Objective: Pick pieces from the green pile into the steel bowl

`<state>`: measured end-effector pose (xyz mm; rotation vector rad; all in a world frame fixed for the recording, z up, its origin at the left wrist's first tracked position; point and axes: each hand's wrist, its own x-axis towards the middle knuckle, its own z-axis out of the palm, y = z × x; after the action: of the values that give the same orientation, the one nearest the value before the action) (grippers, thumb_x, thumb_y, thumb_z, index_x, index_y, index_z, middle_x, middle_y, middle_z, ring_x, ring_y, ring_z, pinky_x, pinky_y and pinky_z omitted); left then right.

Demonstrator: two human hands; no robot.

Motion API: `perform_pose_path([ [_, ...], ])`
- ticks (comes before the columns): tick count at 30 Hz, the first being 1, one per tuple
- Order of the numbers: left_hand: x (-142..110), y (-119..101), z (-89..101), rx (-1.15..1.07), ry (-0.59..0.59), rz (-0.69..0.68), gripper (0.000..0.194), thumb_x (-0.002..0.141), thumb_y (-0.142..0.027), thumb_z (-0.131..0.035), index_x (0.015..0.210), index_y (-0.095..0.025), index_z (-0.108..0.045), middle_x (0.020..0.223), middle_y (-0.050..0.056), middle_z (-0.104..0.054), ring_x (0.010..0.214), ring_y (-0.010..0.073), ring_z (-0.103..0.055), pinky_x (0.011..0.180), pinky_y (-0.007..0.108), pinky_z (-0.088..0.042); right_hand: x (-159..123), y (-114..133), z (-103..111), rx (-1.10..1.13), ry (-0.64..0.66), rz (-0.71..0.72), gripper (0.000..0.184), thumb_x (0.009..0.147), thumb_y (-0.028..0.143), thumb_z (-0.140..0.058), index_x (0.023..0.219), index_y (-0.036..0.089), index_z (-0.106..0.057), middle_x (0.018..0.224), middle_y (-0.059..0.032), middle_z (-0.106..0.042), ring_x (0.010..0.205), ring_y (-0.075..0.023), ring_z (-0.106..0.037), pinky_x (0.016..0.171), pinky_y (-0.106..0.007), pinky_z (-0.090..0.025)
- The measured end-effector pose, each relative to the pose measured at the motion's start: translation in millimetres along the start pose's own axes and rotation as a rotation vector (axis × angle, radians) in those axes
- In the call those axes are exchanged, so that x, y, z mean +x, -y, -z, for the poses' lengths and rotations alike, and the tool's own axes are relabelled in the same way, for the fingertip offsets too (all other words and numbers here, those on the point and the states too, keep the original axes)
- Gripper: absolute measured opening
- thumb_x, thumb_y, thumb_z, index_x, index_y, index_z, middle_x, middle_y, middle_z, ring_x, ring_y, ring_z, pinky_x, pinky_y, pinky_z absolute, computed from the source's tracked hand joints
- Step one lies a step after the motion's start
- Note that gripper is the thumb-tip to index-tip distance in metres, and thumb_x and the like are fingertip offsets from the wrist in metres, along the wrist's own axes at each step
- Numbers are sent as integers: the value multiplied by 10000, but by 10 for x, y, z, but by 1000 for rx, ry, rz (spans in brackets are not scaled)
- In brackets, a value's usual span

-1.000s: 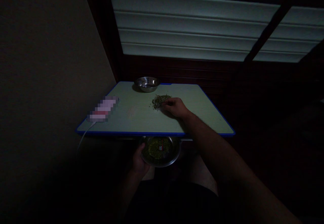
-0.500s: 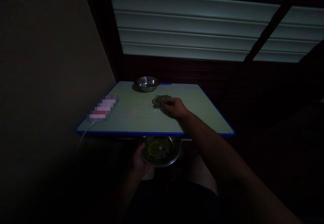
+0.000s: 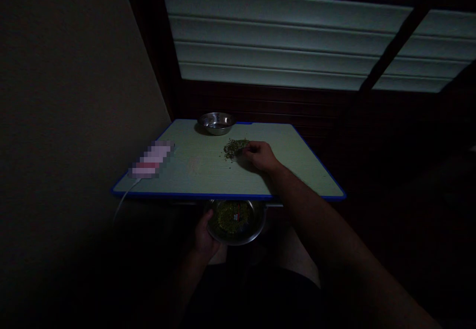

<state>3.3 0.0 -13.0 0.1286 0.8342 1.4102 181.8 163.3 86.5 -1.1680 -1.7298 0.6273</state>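
Observation:
My left hand [image 3: 206,235] grips the left rim of a steel bowl [image 3: 256,234] just below the table's front edge, thumb on top. Inside that bowl lie many small green beans [image 3: 227,219] and a small red and white label. On the table is a loose heap of small dark green beans [image 3: 233,147], with a few scattered around it. My right hand [image 3: 260,155] rests at the heap's right side, fingers curled and pinched together at the table surface. Whatever is between those fingertips is too small and dark to make out.
A second steel bowl [image 3: 217,125] stands at the back of the pale table [image 3: 275,185], which has a blue edge. A blurred pink and white object [image 3: 152,159] lies at the left with a white cable [image 3: 124,197]. A wall borders the left side; slatted panels stand behind.
My right hand has shifted slightly right, away from the middle of the heap, and a bean now lies apart in front of it. My left hand and its bowl stay put.

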Motion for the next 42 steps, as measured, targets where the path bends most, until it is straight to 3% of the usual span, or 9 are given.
perform_pose_path([
  [7,-20,-1,-18,8,6,5,206,733,-281,-620,863,-167,-733,859,67,-770,918,262,-694,908,411,-506,7,-16,20,-36,51,-50,83,612,193,-575,620,147,-644,609,-5,-602,606,-136,-530,612,-262,-408],
  [17,-11,-3,-22,17,-7,1,217,715,-289,-641,874,-169,-726,854,67,-764,942,269,-685,910,409,-498,5,-45,-10,-97,21,4,102,682,231,-608,675,155,-677,653,-22,-650,624,-140,-560,640,-276,-432],
  [24,-1,2,-10,16,0,3,227,726,-291,-635,870,-146,-733,855,75,-768,861,242,-696,870,382,-517,3,-30,-15,-26,63,13,101,668,214,-603,684,154,-682,672,-23,-660,654,-145,-577,656,-275,-449],
  [42,-14,-1,-28,42,2,2,212,722,-305,-621,855,-174,-722,853,77,-765,968,293,-680,930,445,-491,3,-35,-22,-25,57,-20,108,647,226,-581,643,156,-664,625,-11,-625,596,-135,-544,596,-263,-416],
])
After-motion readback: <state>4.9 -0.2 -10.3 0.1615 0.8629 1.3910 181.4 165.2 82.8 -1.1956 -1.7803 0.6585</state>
